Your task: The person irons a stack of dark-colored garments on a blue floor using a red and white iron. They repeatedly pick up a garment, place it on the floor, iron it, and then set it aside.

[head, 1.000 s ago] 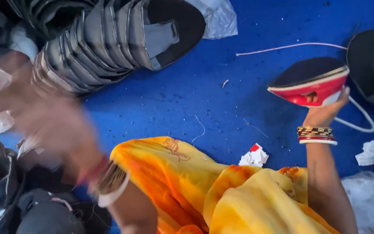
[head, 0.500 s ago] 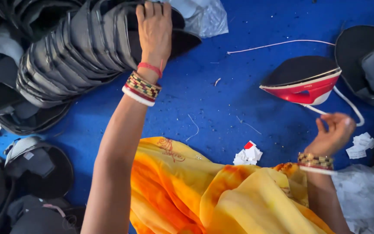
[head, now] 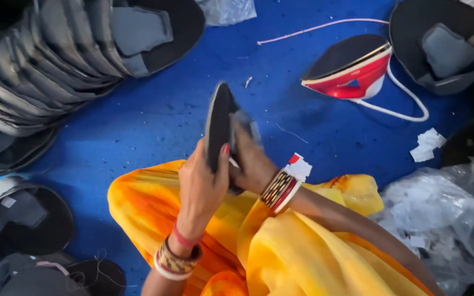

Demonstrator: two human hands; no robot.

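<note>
Stacks of dark curved pieces [head: 56, 66] fill the upper left, too overlapped to count; more lie loose at lower left [head: 23, 219]. At centre, the left hand [head: 201, 189] closes on one black piece [head: 219, 126], held edge-up above the orange cloth [head: 138, 203]; the right hand [head: 250, 161] grips its far side, fingers blurred. One small white-and-red paper tag [head: 298, 166] lies just beside the right wrist. One red-and-white iron [head: 352, 68] rests upper right on the blue sheet [head: 154, 126]. Torn white paper scraps [head: 428, 143] and clear plastic bags [head: 440, 214] occupy the right.
</note>
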